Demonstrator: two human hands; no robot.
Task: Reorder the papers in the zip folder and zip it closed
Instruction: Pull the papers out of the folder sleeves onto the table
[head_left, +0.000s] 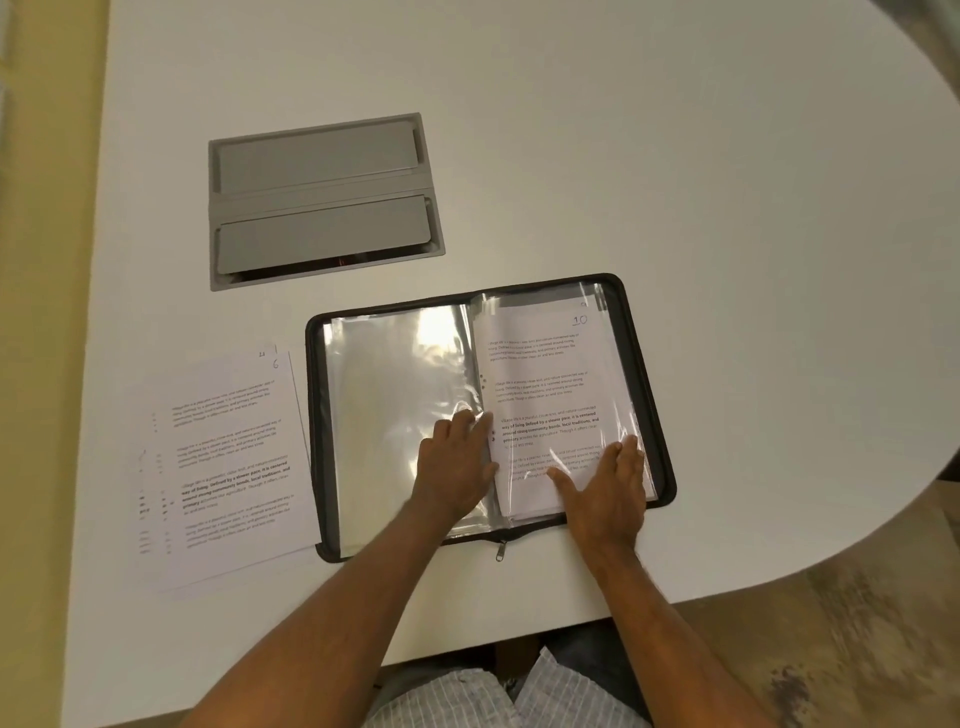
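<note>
A black zip folder (644, 338) lies open on the white table, with clear plastic sleeves inside. Its left side shows empty sleeves (384, 374). On its right side lies a printed sheet marked "10" (545, 364) under plastic. My left hand (457, 462) rests flat near the folder's spine, fingers straight on the sleeves. My right hand (608, 483) presses flat on the lower part of the printed sheet. The zip pull (501, 550) hangs at the folder's near edge. A loose stack of printed papers (223, 457) lies left of the folder, its top sheet marked "6".
A grey cable hatch (322, 200) with two lids is set into the table (675, 156) behind the folder. The table's curved edge runs along the right and near side, with floor beyond. My lap in a striped shirt is below.
</note>
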